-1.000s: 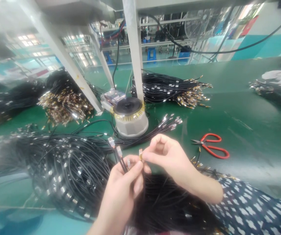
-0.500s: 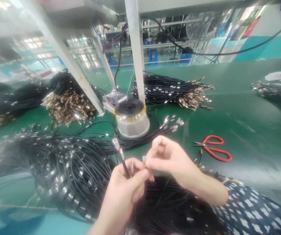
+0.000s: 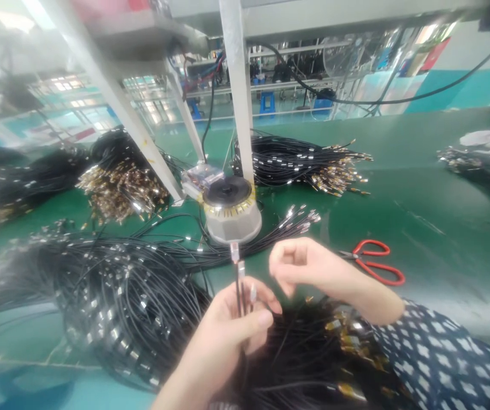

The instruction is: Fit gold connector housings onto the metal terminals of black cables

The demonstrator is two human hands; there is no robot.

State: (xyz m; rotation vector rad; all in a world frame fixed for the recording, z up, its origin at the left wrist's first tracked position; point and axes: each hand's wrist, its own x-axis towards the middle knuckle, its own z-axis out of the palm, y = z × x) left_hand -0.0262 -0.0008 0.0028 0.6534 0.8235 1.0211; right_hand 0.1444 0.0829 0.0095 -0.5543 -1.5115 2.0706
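My left hand [image 3: 223,336] is closed around a few thin black cables [image 3: 240,279], whose metal-tipped ends stick up above my fingers. My right hand [image 3: 309,267] hovers just to the right of those ends, fingers curled and partly blurred, no longer touching them. Whether it holds anything is unclear. Below both hands lies a heap of black cables with gold connectors [image 3: 313,353].
A round grey and black device [image 3: 232,208] stands just beyond my hands beside a white frame post [image 3: 239,85]. Red-handled scissors [image 3: 375,262] lie on the green table [image 3: 441,199] at right. Coiled cable bundles [image 3: 112,302] fill the left, more bundles [image 3: 305,162] lie behind.
My right hand has let go of the cable end it pinched and moved slightly right. My left hand has turned the cable ends upright, toward the round device.
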